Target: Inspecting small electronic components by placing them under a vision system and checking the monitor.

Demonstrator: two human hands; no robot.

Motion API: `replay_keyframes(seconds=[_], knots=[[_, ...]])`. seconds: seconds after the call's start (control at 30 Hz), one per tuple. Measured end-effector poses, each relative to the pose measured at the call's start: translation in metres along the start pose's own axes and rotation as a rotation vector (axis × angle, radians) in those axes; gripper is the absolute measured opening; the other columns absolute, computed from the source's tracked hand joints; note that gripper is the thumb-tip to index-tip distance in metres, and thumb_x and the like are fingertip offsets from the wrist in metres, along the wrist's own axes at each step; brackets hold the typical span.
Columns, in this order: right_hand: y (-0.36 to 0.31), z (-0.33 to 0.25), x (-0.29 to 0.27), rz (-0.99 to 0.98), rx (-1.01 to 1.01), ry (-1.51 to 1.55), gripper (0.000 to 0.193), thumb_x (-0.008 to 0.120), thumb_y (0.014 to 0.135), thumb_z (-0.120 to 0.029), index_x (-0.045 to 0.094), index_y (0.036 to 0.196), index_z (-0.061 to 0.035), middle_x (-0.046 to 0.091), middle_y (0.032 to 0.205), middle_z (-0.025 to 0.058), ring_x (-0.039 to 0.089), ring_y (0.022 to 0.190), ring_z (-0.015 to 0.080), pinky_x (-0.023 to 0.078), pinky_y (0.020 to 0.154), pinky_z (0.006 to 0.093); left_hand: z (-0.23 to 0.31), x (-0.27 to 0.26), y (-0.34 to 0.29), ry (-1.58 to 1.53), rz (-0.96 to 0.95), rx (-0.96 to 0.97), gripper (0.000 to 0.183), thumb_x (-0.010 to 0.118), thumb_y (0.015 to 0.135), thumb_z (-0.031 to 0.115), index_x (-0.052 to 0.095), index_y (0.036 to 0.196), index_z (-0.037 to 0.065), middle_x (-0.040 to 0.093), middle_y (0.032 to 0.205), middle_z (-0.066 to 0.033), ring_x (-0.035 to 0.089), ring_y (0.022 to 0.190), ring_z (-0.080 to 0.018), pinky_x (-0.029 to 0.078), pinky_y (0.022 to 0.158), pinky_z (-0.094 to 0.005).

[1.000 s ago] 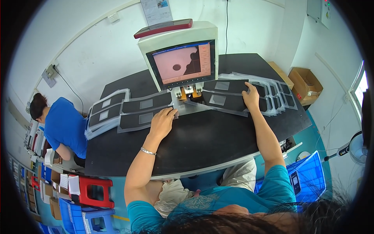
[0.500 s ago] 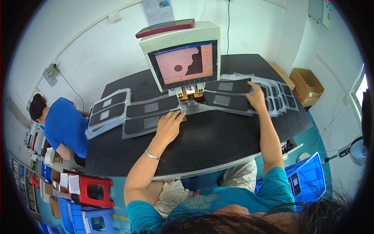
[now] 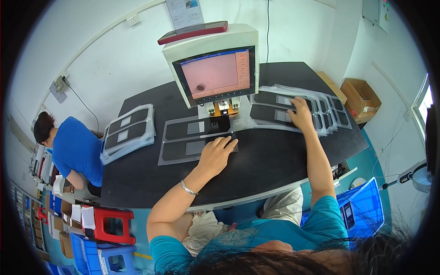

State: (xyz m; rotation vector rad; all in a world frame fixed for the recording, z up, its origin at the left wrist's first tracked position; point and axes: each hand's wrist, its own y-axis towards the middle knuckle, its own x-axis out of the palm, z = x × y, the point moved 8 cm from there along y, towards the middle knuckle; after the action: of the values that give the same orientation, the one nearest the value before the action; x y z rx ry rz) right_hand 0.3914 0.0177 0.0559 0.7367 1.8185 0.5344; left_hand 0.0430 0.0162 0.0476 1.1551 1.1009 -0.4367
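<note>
A clear plastic sheet with two black panels (image 3: pixel 176 153), each with a pale rectangular window, lies flat in front of a monitor machine (image 3: pixel 211 36). My left hand (image 3: pixel 216 156) is on its right end, fingers close together at the edge; the fingertips' exact hold is partly hidden. The sheet's far right corner reaches toward the machine's small stage (image 3: pixel 223 110). On the right, my right hand (image 3: pixel 302 115) rests with thumb and fingers apart over a similar sheet (image 3: pixel 266 113), beside its pale windows. That sheet overlaps a fanned stack of the same kind (image 3: pixel 327 112).
Another stack of sheets (image 3: pixel 130 130) sits on the left of the black table (image 3: pixel 256 169). A person in blue (image 3: pixel 75 149) bends beyond the left end. Nearby are a red stool (image 3: pixel 112 224), a cardboard box (image 3: pixel 360 101) and a blue crate (image 3: pixel 366 206).
My left hand and its sheet have moved right. The right-hand sheet has slid right under my nearly still right hand. On the screen, the dark jagged shape is gone and the round spot sits lower left.
</note>
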Motion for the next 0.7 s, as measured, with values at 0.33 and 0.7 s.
replay_keyframes(seconds=[0.33, 0.7], knots=[[-0.01, -0.048, 0.023, -0.27, -0.09, 0.117, 0.042, 0.073, 0.079, -0.02, 0.065, 0.117, -0.0052, 0.063, 0.122, 0.0148, 0.057, 0.118, 0.0348, 0.047, 0.1, 0.0428, -0.001, -0.01, 0.0, -0.068, -0.031, 0.001, 0.043, 0.066, 0.091, 0.019, 0.06, 0.132, 0.011, 0.061, 0.131, -0.0103, 0.057, 0.121, -0.0284, 0.049, 0.098, -0.0415], [-0.011, -0.048, 0.023, -0.329, -0.111, 0.112, 0.042, 0.072, 0.082, -0.023, 0.065, 0.119, -0.0051, 0.064, 0.123, 0.0144, 0.058, 0.118, 0.0339, 0.045, 0.102, 0.041, -0.038, 0.015, -0.001, -0.026, -0.166, -0.125, 0.039, 0.056, 0.099, 0.027, 0.058, 0.136, 0.017, 0.053, 0.143, -0.0098, 0.049, 0.132, -0.0321, 0.042, 0.107, -0.046]])
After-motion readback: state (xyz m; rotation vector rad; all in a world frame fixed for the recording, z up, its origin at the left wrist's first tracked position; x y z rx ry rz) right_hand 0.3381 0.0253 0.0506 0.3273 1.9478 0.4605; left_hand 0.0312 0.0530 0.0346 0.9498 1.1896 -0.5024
